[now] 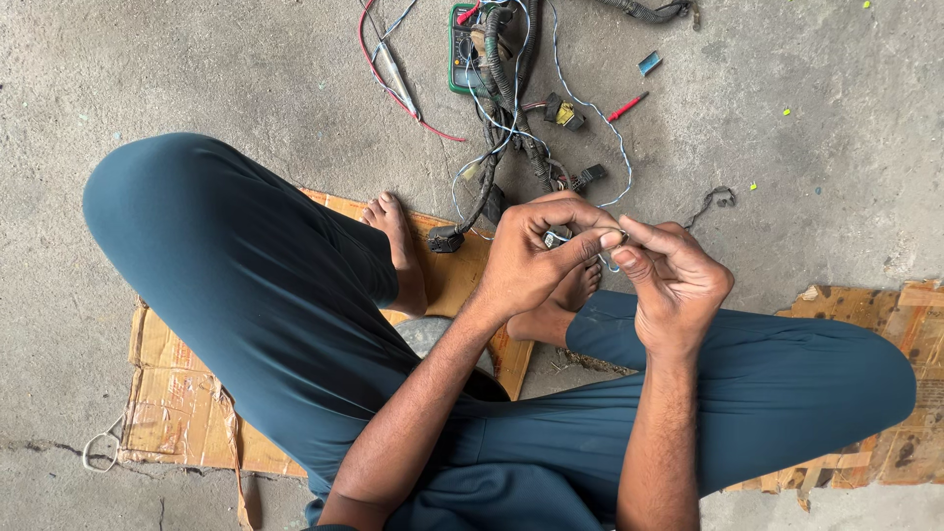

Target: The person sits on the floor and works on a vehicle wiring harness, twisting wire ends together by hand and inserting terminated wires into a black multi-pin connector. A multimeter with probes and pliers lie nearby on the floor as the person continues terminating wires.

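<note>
Left hand (531, 258) and right hand (674, 280) pinch one small wire (612, 234) between fingertips; fingers hide most of it, harness (501, 108) beyond.

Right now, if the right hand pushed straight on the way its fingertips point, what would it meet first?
The right hand points left toward the left hand. Its fingertips already pinch the same small wire piece, so it would press into the left hand's fingertips first; depth looks matched.

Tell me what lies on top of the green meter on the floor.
A bundle of black and blue wires crosses the green meter, covering its right side. Only its left edge shows; its front is mostly hidden.
</note>
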Motion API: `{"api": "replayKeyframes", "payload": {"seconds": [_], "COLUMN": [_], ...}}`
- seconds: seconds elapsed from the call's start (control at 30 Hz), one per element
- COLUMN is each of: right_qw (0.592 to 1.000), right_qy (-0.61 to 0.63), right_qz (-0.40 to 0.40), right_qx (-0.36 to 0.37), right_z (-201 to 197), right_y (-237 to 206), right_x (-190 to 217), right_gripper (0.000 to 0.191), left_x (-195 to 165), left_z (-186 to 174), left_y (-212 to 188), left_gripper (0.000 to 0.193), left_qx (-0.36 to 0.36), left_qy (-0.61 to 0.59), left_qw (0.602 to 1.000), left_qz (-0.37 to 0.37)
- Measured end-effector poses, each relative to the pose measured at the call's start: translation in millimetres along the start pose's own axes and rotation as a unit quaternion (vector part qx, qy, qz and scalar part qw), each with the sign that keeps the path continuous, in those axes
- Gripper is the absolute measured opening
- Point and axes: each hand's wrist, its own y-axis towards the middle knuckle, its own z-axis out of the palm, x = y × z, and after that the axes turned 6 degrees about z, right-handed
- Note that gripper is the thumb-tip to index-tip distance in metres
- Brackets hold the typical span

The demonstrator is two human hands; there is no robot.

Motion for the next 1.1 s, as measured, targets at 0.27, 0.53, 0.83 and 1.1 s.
{"api": "replayKeyframes", "payload": {"seconds": [0.27, 0.53, 0.83, 1.1], "right_qw": [0.996, 0.993, 0.99, 0.988], "right_qy": [-0.072, -0.074, -0.064, -0.058], "right_qz": [-0.047, -0.079, -0.119, -0.129], "right_qx": [-0.033, -0.043, -0.049, -0.07], "right_z": [0, 4, 4, 7], "right_y": [-4, -6, -6, -4], "right_x": [-1, 1, -4, -9], "right_gripper": [0.025, 0.021, 0.02, 0.015], "left_x": [-8, -13, -24, -31], "left_z": [-2, -2, -6, -6], "left_y": [2, 4, 3, 5], "left_gripper": [0.012, 0.013, 0.014, 0.016], "left_qx": [0.026, 0.041, 0.063, 0.067], "left_qy": [0.009, 0.046, 0.131, 0.188], "left_qw": [0.999, 0.997, 0.986, 0.976], "left_qz": [0.02, 0.039, 0.081, 0.09]}}
